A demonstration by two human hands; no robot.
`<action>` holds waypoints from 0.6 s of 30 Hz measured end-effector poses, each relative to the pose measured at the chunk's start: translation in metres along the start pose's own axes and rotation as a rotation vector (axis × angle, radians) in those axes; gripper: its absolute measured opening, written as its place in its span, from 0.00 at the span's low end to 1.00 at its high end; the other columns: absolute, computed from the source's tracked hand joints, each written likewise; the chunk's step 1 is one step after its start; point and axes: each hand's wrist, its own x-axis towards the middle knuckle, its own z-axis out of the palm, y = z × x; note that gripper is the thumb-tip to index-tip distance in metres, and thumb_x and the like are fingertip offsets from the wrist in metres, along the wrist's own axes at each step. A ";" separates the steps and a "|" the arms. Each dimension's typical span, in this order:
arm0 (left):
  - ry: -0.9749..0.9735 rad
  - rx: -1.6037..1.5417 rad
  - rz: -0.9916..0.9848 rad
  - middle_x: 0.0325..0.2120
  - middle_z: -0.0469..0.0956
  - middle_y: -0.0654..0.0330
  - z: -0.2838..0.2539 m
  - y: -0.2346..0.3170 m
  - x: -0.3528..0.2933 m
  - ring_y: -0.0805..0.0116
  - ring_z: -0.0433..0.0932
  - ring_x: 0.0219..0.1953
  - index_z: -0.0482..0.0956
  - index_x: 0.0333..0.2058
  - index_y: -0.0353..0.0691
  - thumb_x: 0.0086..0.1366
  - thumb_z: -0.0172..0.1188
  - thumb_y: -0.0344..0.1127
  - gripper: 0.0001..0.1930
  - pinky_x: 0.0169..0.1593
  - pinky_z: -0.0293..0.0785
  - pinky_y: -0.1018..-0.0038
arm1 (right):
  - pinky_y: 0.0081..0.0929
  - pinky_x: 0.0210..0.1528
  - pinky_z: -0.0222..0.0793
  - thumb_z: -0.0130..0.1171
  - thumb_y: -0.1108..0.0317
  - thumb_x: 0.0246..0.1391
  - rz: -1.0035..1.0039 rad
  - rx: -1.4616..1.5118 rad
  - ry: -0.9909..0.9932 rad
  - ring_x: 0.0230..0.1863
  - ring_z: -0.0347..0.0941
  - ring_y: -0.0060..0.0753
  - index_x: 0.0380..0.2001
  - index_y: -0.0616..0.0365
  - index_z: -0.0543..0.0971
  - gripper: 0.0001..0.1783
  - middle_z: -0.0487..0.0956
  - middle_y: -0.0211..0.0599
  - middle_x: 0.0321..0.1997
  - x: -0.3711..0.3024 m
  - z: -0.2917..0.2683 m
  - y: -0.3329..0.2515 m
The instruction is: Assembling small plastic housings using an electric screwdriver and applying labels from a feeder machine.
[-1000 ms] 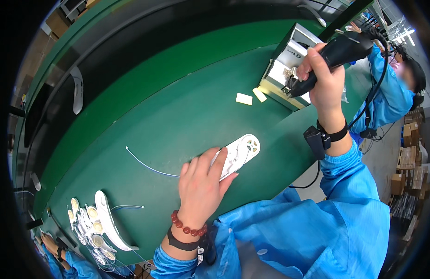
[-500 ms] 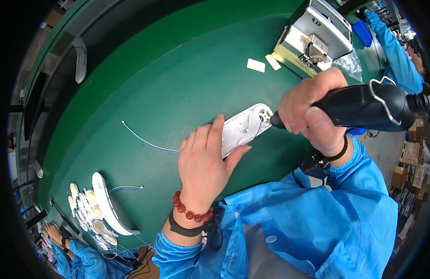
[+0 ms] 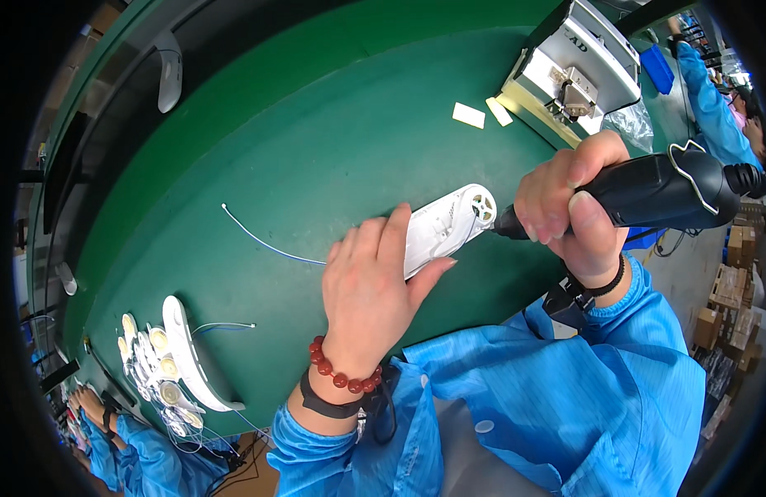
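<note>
Head view: the white shell (image 3: 439, 230) lies on the green surface (image 3: 325, 157), mid-bench, its round metal-spoked part (image 3: 483, 206) pointing right. The left hand (image 3: 364, 286) covers the other end, fingers close together along the far side and thumb spread off on the near side, so the shell sits between them. The right hand (image 3: 575, 203) has its fingers wrapped tight around a black handheld power tool (image 3: 660, 192), tip right by the shell's rounded end. Can't tell if the tip is actually seated in anything.

My two cents: keep the left hand pressing so the shell can't spin, line the tip up straight rather than slanted, push gently, and keep the thin cable (image 3: 271, 243) well away from it.

Compared with a second ago, the tool was way up by the grey box (image 3: 557, 70); now it's down at the shell. Versus half a second back, the tip sits lower along the shell's edge. Left hand's still planted.
</note>
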 end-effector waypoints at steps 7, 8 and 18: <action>0.025 -0.014 0.024 0.39 0.78 0.53 -0.001 -0.002 -0.001 0.52 0.79 0.39 0.77 0.52 0.34 0.51 0.75 0.48 0.34 0.42 0.75 0.62 | 0.29 0.25 0.71 0.54 0.76 0.59 0.003 0.046 -0.021 0.20 0.70 0.29 0.42 0.60 0.64 0.12 0.72 0.38 0.23 0.001 0.000 0.004; 0.021 -0.016 0.020 0.39 0.78 0.53 -0.001 -0.002 -0.001 0.52 0.79 0.39 0.77 0.52 0.34 0.51 0.75 0.48 0.34 0.42 0.75 0.62 | 0.29 0.25 0.71 0.54 0.76 0.59 0.005 0.047 -0.014 0.20 0.70 0.29 0.42 0.60 0.64 0.12 0.72 0.38 0.23 0.001 -0.001 0.004; 0.008 -0.021 0.018 0.40 0.78 0.54 -0.005 -0.002 -0.003 0.53 0.80 0.39 0.77 0.53 0.35 0.47 0.75 0.52 0.38 0.42 0.76 0.63 | 0.29 0.24 0.71 0.55 0.76 0.58 0.021 0.055 0.010 0.20 0.69 0.29 0.41 0.60 0.64 0.11 0.72 0.39 0.23 0.001 0.004 0.006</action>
